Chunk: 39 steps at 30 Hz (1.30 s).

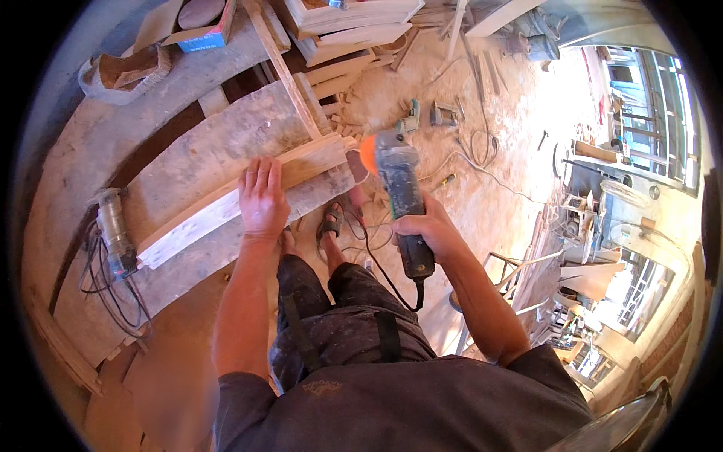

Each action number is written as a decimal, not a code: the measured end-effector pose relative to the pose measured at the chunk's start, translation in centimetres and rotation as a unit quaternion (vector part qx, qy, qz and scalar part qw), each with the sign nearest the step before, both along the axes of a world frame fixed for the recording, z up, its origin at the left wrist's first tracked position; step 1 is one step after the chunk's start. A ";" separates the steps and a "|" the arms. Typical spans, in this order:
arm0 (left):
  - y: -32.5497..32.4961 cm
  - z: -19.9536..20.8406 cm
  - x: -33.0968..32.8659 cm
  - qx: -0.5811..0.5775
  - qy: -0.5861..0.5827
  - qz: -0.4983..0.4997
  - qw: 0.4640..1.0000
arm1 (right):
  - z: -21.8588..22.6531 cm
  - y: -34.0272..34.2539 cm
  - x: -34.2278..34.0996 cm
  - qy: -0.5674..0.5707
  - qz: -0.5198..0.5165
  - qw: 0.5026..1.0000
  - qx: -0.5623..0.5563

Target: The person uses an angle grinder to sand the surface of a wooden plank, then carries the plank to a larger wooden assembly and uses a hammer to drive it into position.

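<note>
A long pale wooden board (203,218) lies at a slant across the worn workbench (196,162). My left hand (263,200) grips it from above, its fingers bent over the far edge; the thumb is hardly visible. In my right hand (429,230) is a dark angle grinder (401,184), closed round its body and raised off the bench to the right of the board's end. An orange disc (367,155) sits at the grinder's head, apart from the wood. Whether the disc spins, I cannot tell. The grinder's black cord (392,290) hangs down past my legs.
Another corded power tool (114,230) rests at the bench's left end. A narrow wooden strip (282,71) reaches the board's far side. Farther off are an open box (202,38), a sack-like container (124,75) and stacked timber (354,19). Tools and cords (482,154) lie on the dusty floor.
</note>
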<state>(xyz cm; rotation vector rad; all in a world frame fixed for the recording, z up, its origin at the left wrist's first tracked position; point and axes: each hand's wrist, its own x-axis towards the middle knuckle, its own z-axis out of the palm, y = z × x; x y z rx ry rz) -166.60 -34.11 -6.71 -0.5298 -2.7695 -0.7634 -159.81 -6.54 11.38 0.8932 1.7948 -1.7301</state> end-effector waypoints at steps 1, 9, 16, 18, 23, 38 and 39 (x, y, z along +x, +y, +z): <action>0.0 0.2 -0.2 -0.004 -0.011 0.001 1.000 | -0.4 0.6 0.5 -0.015 -0.018 1.000 0.005; 5.6 6.5 3.0 0.174 -0.141 0.101 0.969 | -2.1 2.3 3.6 0.053 -0.105 0.990 -0.079; 13.4 11.4 6.2 0.653 -0.645 0.027 0.396 | -2.7 -1.5 3.7 0.092 -0.097 0.977 -0.166; 13.1 12.2 5.8 0.649 -0.655 0.049 0.384 | -3.5 -0.6 4.3 0.096 -0.068 0.980 -0.161; 12.3 10.8 6.0 0.724 -0.626 0.035 0.288 | -2.8 -1.8 3.8 0.097 -0.040 0.975 -0.196; -5.0 2.2 -1.0 -0.149 -0.185 0.022 0.971 | -0.8 -2.9 -1.6 0.168 -0.005 0.977 -0.128; -5.3 2.5 -1.1 -0.153 -0.191 0.018 0.969 | -0.3 -3.6 -2.2 0.178 -0.001 0.976 -0.124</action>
